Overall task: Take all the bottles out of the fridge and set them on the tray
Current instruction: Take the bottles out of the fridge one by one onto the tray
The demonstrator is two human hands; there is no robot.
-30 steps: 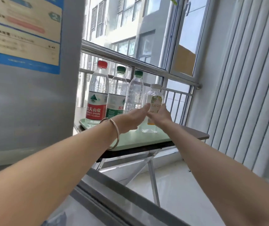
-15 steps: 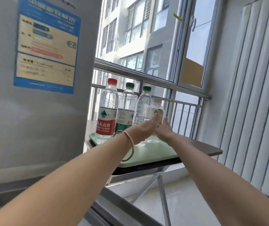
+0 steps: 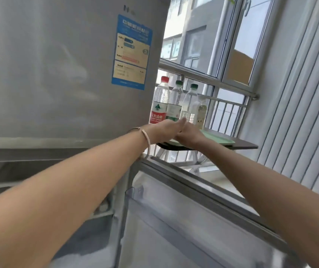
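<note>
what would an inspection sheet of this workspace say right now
surface: dark folding table by the window, carrying a green tray
job's things: four bottles upright in a row on the tray: red-capped bottle, green-capped bottle, second green-capped bottle, small yellow-label bottle; fridge lower door open, no bottles seen in its shelves
clutter: nothing seen
hands: left hand and right hand close together, in front of the tray's near edge, neither holding a bottle; bangle on the left wrist
cables: nothing seen
surroundings: window with railing, ribbed wall on the right, blue sticker on the fridge
</note>
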